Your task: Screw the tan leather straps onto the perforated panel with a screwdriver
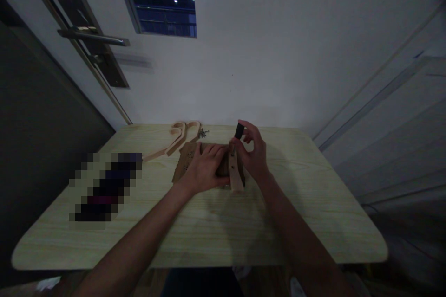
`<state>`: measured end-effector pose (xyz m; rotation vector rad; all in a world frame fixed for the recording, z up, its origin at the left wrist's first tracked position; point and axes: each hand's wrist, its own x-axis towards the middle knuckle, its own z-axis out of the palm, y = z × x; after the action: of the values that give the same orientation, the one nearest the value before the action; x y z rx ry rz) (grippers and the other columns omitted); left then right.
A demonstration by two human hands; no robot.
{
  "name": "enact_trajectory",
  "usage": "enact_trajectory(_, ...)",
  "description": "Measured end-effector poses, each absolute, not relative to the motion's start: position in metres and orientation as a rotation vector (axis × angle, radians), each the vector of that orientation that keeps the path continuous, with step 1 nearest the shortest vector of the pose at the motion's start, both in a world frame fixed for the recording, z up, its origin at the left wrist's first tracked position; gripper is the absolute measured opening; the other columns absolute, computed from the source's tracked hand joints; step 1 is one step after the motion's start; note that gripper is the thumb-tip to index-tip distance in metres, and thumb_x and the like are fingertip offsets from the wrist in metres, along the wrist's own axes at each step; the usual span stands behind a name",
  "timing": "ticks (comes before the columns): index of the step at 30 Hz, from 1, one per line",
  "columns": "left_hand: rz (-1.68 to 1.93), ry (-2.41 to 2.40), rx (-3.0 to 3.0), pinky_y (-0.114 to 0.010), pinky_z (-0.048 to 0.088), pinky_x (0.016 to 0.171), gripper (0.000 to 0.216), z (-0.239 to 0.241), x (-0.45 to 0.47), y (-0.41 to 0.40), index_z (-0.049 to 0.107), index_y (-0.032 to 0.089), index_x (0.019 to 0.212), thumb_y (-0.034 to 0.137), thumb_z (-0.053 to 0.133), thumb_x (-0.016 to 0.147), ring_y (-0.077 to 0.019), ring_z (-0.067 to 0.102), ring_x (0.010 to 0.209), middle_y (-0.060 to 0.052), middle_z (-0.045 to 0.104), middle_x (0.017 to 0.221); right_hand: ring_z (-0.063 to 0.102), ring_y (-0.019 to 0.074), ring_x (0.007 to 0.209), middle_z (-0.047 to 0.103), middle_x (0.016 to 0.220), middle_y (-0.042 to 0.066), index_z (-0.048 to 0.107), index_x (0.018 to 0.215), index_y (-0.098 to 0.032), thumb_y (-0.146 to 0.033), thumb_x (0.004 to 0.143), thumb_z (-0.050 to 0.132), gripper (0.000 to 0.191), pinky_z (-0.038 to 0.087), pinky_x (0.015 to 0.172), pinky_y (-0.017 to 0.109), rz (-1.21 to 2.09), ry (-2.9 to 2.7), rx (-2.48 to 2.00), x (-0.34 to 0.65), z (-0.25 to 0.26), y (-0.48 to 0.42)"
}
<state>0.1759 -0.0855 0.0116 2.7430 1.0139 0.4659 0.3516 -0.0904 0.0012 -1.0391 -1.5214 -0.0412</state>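
A brown wooden board with small holes lies flat at the middle of a pale wooden table. My left hand presses down on it, fingers laid flat over its top. A light wooden strip stands on edge along the board's right side. My right hand is closed around a small black-handled tool, held upright over the strip's far end. The tool's tip is hidden behind my fingers.
Two curved light wooden pieces and a small heap of screws lie behind the board. A blurred-out dark object rests at the table's left. A white wall and a door with a metal handle stand behind.
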Motion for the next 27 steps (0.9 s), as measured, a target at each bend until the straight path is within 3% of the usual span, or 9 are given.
enact_trajectory(6,0.458,1.021,2.740,-0.064,0.019,0.112,0.073,0.0121,0.1768,-0.0859,0.043,0.019,0.135,0.051,0.069,0.075,-0.0358,0.045,0.129,-0.013,0.053,0.139,0.054,0.0153,0.074,0.063,0.100,0.004,0.050,0.129,-0.029,-0.034,0.089,0.062,0.042,0.048,0.067,0.033,-0.023,-1.505,-1.035,0.3514,0.0026,-0.0921)
enact_trajectory(13,0.478,1.003,2.750,-0.064,0.018,0.112,0.074,0.0104,0.1762,-0.0851,0.044,0.018,0.135,0.053,0.068,0.075,-0.0356,0.044,0.130,-0.014,0.053,0.140,0.064,0.0175,0.085,0.070,0.105,0.006,0.045,0.135,-0.026,-0.032,0.098,0.043,0.037,0.049,0.072,0.036,0.109,-1.586,-0.964,0.3513,0.0053,-0.0958)
enact_trajectory(27,0.461,1.021,2.732,-0.065,0.017,0.112,0.072,0.0122,0.1767,-0.0858,0.043,0.020,0.136,0.049,0.069,0.075,-0.0353,0.044,0.130,-0.013,0.053,0.140,0.053,0.0139,0.071,0.066,0.101,0.001,0.052,0.126,-0.030,-0.030,0.087,0.063,0.040,0.049,0.066,0.031,-0.053,-1.537,-1.029,0.3519,0.0038,-0.0915)
